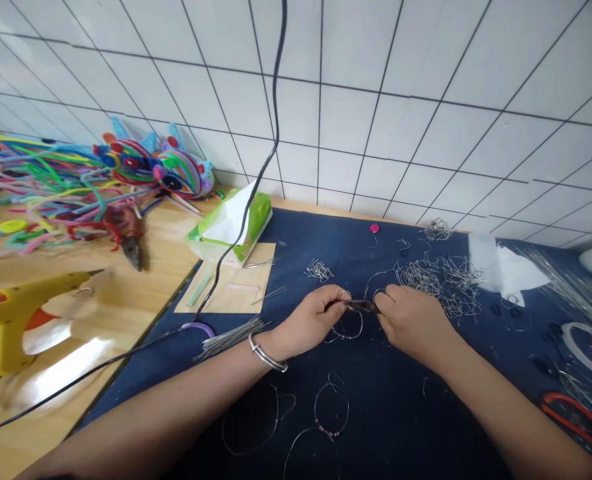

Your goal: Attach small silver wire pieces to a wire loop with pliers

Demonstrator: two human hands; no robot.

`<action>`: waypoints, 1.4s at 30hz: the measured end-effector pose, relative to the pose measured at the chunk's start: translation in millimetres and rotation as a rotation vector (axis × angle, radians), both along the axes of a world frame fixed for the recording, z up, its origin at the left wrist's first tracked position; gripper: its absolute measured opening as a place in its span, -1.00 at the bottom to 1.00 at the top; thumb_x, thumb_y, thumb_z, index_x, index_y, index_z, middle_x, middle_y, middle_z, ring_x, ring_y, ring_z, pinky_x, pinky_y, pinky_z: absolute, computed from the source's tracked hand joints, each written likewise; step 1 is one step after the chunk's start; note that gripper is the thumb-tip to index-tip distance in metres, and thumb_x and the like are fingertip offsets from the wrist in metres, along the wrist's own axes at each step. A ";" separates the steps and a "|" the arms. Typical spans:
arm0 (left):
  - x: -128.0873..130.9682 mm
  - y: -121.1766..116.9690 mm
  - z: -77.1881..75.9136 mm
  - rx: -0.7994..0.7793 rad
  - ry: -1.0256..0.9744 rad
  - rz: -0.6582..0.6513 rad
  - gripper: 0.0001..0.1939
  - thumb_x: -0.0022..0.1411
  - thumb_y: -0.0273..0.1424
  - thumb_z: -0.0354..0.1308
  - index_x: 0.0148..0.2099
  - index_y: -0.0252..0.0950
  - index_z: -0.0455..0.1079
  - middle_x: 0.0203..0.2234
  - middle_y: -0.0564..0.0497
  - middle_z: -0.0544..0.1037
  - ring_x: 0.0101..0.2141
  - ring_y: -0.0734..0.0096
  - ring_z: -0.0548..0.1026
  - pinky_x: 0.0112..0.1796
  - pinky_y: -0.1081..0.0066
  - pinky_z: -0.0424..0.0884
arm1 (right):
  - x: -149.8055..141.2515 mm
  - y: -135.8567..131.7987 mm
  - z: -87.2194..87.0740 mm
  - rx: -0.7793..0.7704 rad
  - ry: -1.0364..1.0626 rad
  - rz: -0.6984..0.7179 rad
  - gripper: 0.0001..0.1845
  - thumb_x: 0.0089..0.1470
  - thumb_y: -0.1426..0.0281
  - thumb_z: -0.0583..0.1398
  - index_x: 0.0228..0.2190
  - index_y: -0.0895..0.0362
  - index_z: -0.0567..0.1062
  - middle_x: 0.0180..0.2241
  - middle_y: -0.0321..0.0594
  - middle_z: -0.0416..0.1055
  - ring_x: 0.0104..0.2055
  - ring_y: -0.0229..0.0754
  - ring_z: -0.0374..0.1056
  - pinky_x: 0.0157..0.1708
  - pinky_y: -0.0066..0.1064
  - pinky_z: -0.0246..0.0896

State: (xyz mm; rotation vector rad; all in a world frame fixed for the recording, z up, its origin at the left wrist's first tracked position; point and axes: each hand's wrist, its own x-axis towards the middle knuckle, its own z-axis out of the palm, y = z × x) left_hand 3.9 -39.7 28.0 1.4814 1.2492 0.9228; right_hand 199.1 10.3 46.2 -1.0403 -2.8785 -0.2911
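My left hand, with a silver bangle at its wrist, pinches a thin wire ring that hangs below its fingertips. My right hand is closed round dark pliers, whose jaws reach to the left fingertips and meet the wire there. The exact spot in the jaws is hidden by the fingers. Nearer to me on the dark blue cloth lie more wire loops, one a small ring with pink beads. Just behind my right hand is a tangle of bent wire pieces.
A yellow glue gun and colourful pipe cleaners lie left, with red-handled pliers. A black cable hangs across the view, past a green tissue pack. Straight wires lie beside my left wrist. Red-handled scissors sit right.
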 end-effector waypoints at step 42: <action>-18.0 7.5 -7.9 -0.079 -0.129 -0.120 -0.82 0.20 -0.36 -0.08 -0.34 -0.33 0.27 -0.58 0.12 0.23 -0.55 0.58 0.19 -0.48 0.53 0.17 | -2.7 5.8 -13.6 -0.509 0.177 0.012 -0.80 0.07 0.27 0.03 -0.44 0.13 0.33 -0.45 -0.29 0.27 -0.43 -0.31 0.17 -0.46 -0.50 -0.01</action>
